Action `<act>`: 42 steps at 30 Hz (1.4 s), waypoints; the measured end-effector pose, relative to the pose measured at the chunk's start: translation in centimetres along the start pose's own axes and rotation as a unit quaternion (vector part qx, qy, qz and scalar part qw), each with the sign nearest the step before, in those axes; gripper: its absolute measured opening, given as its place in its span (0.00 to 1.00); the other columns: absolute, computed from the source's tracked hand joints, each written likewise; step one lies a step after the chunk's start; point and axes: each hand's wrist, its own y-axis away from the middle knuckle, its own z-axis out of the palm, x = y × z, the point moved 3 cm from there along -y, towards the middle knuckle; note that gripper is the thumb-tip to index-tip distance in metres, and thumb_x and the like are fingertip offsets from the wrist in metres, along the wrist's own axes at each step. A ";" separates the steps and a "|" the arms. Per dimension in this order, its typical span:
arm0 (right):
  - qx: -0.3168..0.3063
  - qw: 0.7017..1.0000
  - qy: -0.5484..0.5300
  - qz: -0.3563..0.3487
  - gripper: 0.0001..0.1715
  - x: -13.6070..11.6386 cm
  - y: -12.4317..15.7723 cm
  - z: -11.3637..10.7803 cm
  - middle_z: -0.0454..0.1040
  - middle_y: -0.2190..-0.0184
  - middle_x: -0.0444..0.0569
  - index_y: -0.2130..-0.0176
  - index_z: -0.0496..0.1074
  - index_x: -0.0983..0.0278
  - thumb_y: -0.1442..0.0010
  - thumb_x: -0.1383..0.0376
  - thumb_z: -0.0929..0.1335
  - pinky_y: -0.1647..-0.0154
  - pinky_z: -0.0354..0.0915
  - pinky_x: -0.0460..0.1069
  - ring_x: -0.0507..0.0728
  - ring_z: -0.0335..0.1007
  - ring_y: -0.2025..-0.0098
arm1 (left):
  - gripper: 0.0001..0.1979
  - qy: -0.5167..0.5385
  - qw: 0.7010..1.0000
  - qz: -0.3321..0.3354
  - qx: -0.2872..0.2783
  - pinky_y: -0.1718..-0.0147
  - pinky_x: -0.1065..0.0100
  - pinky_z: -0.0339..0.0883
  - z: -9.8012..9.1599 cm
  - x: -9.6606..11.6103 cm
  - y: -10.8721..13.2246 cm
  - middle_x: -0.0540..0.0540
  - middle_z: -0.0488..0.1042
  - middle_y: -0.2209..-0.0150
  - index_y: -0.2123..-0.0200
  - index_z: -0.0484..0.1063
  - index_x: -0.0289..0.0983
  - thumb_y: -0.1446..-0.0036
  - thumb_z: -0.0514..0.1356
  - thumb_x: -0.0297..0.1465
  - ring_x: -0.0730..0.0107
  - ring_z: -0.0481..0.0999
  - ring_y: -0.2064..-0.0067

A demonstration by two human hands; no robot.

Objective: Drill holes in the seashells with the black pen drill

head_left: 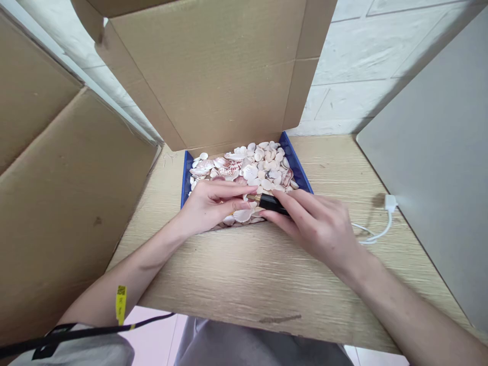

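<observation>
A blue-sided cardboard box [301,175] full of several small white and pink seashells [251,168] sits on the wooden table, its lid standing up behind. Over the box's near edge, my right hand [320,226] pinches a short black tube-like object [271,203] with a gold tip pointing left. My left hand [211,203] is closed around the gold end of the same object, fingers pressed together just above the shells. A white shell [242,215] lies right beneath my left fingers.
The pale wooden table [247,274] runs to its near edge. Large cardboard panels [57,193] stand at the left, a grey board [438,152] at the right. A white cable with a plug [389,206] lies right of my right hand. The raised lid [213,71] overhangs the box.
</observation>
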 end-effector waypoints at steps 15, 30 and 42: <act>-0.007 0.999 -0.024 0.023 0.17 -0.2 0.1 0.3 0.75 0.70 0.46 0.57 0.67 0.67 0.41 0.58 0.68 0.73 0.60 0.46 0.50 0.70 0.71 | 0.11 0.057 0.993 -0.101 0.017 0.57 0.66 0.73 -0.2 -0.2 0.2 0.48 0.81 0.60 0.61 0.79 0.41 0.51 0.66 0.28 0.65 0.79 0.58; 0.001 1.000 -0.026 0.009 0.18 -0.2 0.1 0.1 0.75 0.69 0.46 0.55 0.66 0.68 0.41 0.59 0.68 0.74 0.59 0.46 0.50 0.70 0.71 | 0.12 0.132 0.980 -0.149 0.023 0.65 0.70 0.73 0.1 -0.8 0.2 0.47 0.78 0.65 0.64 0.78 0.36 0.56 0.69 0.28 0.71 0.77 0.66; -0.008 1.000 -0.025 0.016 0.17 -0.1 0.1 0.4 0.75 0.69 0.46 0.56 0.67 0.67 0.41 0.59 0.68 0.73 0.59 0.46 0.50 0.70 0.70 | 0.12 0.142 0.981 -0.131 0.015 0.67 0.73 0.71 0.1 -0.9 0.2 0.48 0.79 0.64 0.63 0.79 0.39 0.54 0.68 0.26 0.74 0.76 0.66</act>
